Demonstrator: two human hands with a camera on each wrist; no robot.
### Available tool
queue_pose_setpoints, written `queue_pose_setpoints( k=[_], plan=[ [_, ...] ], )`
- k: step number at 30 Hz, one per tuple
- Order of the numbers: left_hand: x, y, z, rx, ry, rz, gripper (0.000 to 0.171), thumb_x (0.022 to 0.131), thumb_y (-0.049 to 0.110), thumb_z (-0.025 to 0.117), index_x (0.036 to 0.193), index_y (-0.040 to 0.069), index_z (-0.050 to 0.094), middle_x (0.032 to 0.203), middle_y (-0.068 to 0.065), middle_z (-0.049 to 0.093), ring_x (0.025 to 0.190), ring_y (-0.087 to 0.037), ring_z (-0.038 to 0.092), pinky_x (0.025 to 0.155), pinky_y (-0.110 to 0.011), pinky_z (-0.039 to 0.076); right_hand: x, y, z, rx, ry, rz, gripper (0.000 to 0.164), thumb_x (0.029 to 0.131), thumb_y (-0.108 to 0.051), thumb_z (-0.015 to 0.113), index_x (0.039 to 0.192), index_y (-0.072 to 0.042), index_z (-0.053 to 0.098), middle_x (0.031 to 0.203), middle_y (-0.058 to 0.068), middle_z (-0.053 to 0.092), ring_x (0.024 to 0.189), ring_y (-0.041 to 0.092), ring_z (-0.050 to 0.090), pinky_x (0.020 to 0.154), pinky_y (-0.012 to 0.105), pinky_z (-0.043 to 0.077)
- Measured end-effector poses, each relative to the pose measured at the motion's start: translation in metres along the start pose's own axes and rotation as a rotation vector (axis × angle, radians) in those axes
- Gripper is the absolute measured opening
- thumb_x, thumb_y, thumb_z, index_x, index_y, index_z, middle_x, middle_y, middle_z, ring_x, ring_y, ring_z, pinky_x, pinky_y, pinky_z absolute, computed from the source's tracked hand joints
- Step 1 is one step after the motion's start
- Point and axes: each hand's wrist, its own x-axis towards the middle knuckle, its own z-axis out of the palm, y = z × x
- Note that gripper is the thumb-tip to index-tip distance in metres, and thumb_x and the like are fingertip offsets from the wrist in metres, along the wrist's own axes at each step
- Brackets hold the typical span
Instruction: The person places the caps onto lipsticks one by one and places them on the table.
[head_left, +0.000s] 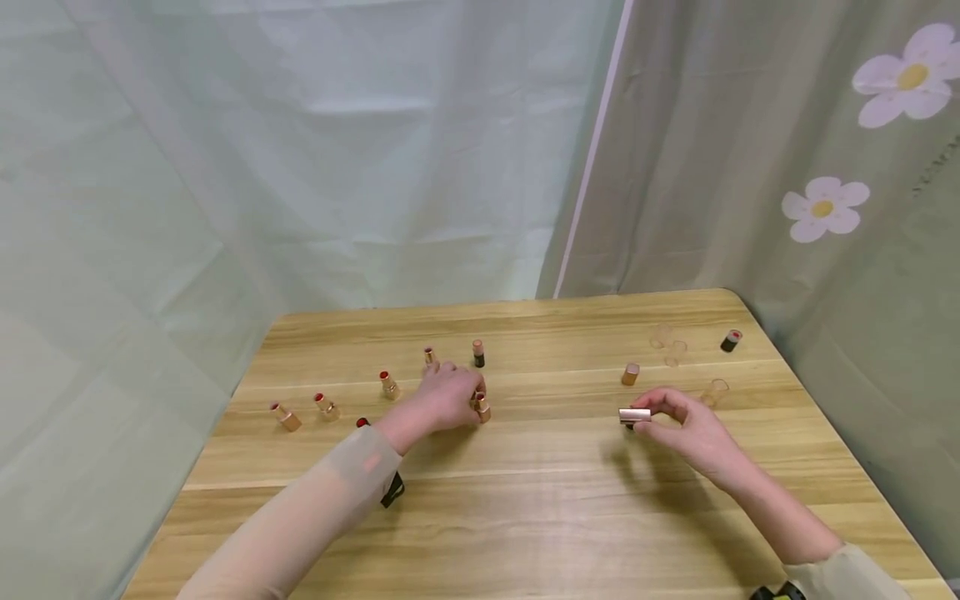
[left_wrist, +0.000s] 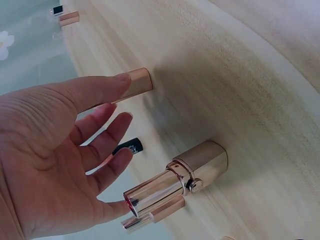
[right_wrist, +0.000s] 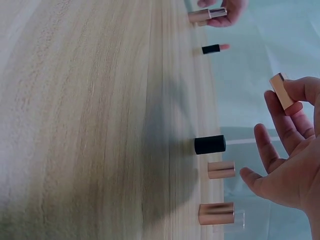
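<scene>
Has three uncapped red lipsticks (head_left: 327, 409) upright at left on the surface (head_left: 540, 525). Pinches a gold lipstick (head_left: 483, 411) between thumb and fingertip of the left hand (head_left: 447, 397), with the remaining fingers loosely bent, just nearer than a black-based lipstick (head_left: 478, 353). Farther right, holds a gold tube (head_left: 634, 415), possibly a cap, pinched between thumb and fingers of the right hand (head_left: 696, 432), raised near a standing gold case (head_left: 630, 374)

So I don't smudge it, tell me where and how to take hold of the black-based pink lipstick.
Probably best pinched at its black base from the right: the pink lipstick stands upright, its narrower tip bare on top, and the left hand lies to its front left.
</scene>
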Motion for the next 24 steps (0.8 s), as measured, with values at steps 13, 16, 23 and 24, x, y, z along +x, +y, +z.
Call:
queue_pose_setpoints(
  k=[13, 16, 23, 24],
  plan=[
    [0.006, 0.001, -0.005, -0.083, -0.086, 0.053, 0.024, 0.073, 0.026, 0.078, 0.087, 0.023, 0.059, 0.078, 0.011, 0.052, 0.090, -0.022, 0.044, 0.083, -0.043, 0.034, -0.001, 0.002, 0.002, 0.012, 0.001, -0.005, 0.025, 0.083, -0.031, 0.071, 0.103, -0.019, 0.062, 0.106, -0.003, 0.063, 0.117, 0.022, 0.048, 0.089, 0.047, 0.037],
    [0.006, 0.000, -0.004, -0.093, -0.082, 0.061, 0.021, 0.074, 0.026, 0.076, 0.087, 0.023, 0.060, 0.078, 0.012, 0.053, 0.093, -0.023, 0.045, 0.086, -0.044, 0.034, -0.002, 0.002, 0.002, 0.015, 0.001, -0.003, 0.026, 0.082, -0.031, 0.071, 0.103, -0.019, 0.062, 0.105, -0.003, 0.064, 0.117, 0.022, 0.048, 0.091, 0.050, 0.036],
    [0.005, -0.001, -0.009, -0.221, -0.058, 0.057, 0.022, 0.078, 0.032, 0.073, 0.089, 0.022, 0.057, 0.078, 0.009, 0.056, 0.076, -0.016, 0.049, 0.069, -0.033, 0.041, 0.000, 0.004, 0.001, 0.024, -0.001, -0.005, 0.026, 0.082, -0.032, 0.071, 0.103, -0.018, 0.062, 0.105, -0.002, 0.064, 0.116, 0.023, 0.048, 0.090, 0.049, 0.037],
    [0.005, -0.001, -0.011, -0.256, -0.055, 0.065, 0.022, 0.078, 0.031, 0.072, 0.089, 0.021, 0.056, 0.078, 0.008, 0.056, 0.073, -0.015, 0.049, 0.065, -0.031, 0.041, 0.000, 0.004, 0.001, 0.023, -0.001, -0.003, 0.027, 0.082, -0.032, 0.071, 0.103, -0.018, 0.062, 0.105, -0.002, 0.064, 0.116, 0.023, 0.048, 0.089, 0.047, 0.037]
  ],
)
